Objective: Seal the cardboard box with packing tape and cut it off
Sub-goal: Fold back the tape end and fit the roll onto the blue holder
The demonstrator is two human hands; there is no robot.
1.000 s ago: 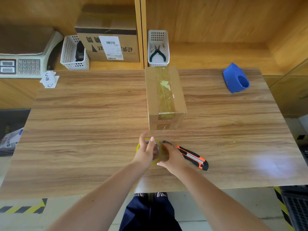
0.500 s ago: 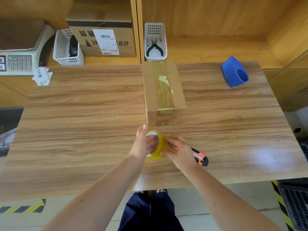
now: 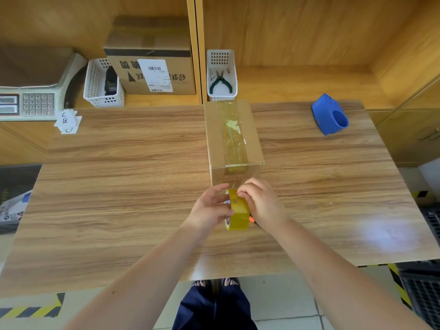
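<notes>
Yellow tape roll point(image 3: 238, 210) stands on edge between both hands, near cardboard box point(image 3: 233, 136).

tape roll point(image 3: 238, 210) before box point(image 3: 232, 136) on table point(image 3: 119, 186)

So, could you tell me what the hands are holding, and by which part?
The tape roll: left hand and right hand grip its opposite sides.

Glossy yellow tape roll point(image 3: 238, 210), matt cardboard box point(image 3: 215, 139), wood-grain table point(image 3: 119, 186)
</notes>
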